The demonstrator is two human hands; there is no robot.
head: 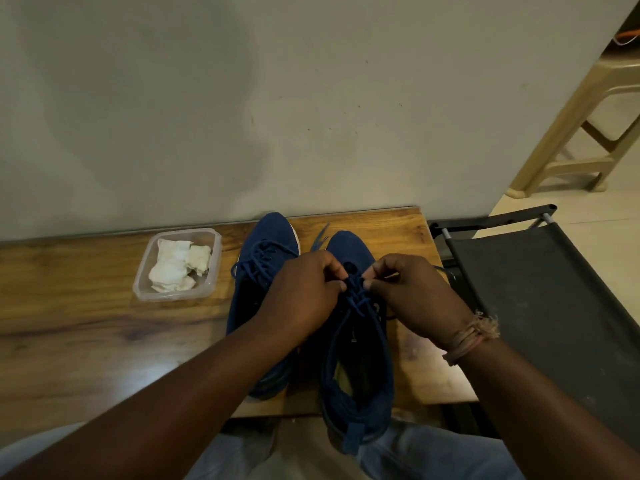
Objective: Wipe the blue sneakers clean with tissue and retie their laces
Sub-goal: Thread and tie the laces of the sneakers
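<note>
Two blue sneakers stand side by side on a wooden table [86,327], toes toward the wall. The left sneaker [265,244] has its laces knotted in a bow. Over the right sneaker [356,382], whose heel hangs past the table's near edge, both my hands meet. My left hand [304,292] and my right hand [412,292] each pinch a strand of its dark blue lace [356,289] at the top eyelets. One lace end [320,237] lies loose between the toes. Crumpled white tissue [176,265] fills a clear plastic container [145,271] at the left.
A pale wall rises right behind the table. A black folding frame with dark fabric [540,289] stands against the table's right edge. Further right, a beige plastic stool [581,133] sits on a light tiled floor. My knees in jeans are below the table edge.
</note>
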